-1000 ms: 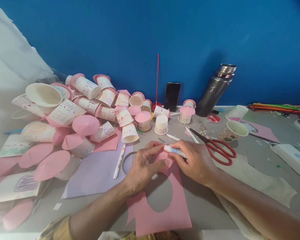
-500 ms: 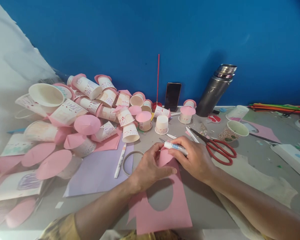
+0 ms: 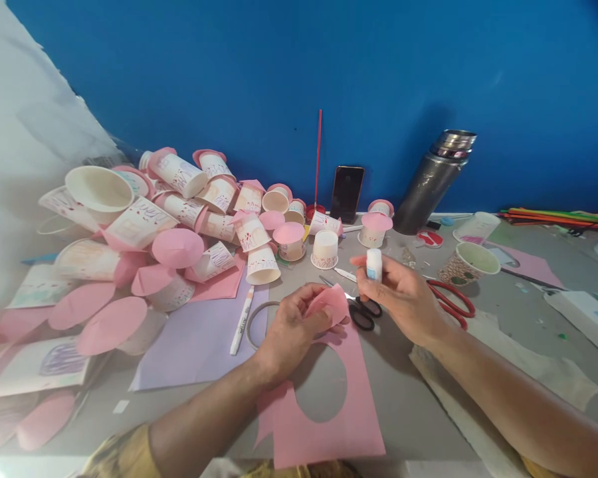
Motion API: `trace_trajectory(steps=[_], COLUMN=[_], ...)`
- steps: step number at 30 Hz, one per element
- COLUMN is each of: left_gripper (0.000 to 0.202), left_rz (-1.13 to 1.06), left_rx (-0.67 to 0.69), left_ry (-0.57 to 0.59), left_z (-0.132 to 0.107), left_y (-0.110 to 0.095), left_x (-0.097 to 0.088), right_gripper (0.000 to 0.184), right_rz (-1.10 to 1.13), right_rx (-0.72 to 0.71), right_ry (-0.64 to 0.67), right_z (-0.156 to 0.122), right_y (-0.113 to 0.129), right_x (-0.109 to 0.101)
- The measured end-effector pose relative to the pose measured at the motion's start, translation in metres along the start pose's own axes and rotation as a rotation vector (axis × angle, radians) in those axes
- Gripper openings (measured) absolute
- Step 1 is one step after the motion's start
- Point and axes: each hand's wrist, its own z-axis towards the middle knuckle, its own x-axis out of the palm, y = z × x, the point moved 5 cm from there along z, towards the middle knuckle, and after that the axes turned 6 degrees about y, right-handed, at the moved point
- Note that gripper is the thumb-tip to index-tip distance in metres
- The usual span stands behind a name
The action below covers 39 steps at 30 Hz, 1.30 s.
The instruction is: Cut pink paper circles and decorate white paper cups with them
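A small curved piece of pink paper (image 3: 333, 304) is pinched between the thumb and fingers of my left hand (image 3: 296, 325). My right hand (image 3: 403, 295) grips a white glue stick (image 3: 374, 264), held upright and apart from the paper. Below both hands lies a pink sheet (image 3: 329, 441) with a large round hole cut in it. Black-handled scissors (image 3: 363, 313) rest on the table between the hands. Close to my right wrist are larger red-handled scissors (image 3: 451, 300), partly hidden by that hand.
Paper cups with pink paper tops (image 3: 177, 247) are heaped at the left. A purple sheet (image 3: 179, 352) bears a white marker (image 3: 242, 320) and a tape ring (image 3: 253, 325). Along the blue wall stand a phone (image 3: 347, 194) and a dark flask (image 3: 431, 186). A patterned cup (image 3: 468, 263) stands at the right.
My right hand has moved right, off the paper, and turned the glue stick from lying to upright. My left hand keeps the pink paper, and the black-handled scissors have come into sight.
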Motion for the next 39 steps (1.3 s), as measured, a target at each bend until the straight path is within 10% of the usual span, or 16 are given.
trace_trajectory(steps=[6,21,39], left_gripper=[0.024,0.009,0.014], left_rz=[0.064,0.48,0.394], left_rx=[0.08,0.181,0.016], left_ry=[-0.075,-0.122,-0.156], left_z=[-0.003,-0.003,0.0], left_y=[-0.011,-0.019,-0.01], left_x=[0.002,-0.007,-0.016], right_gripper=[0.028,0.027,0.019], right_rz=[-0.233,-0.746,-0.642], right_rx=[0.152,0.022,0.052], right_ry=[-0.023,0.067,0.125], right_z=[-0.002,-0.01,-0.007], right_y=[-0.005,0.005,0.012], right_x=[0.009,0.024,0.018])
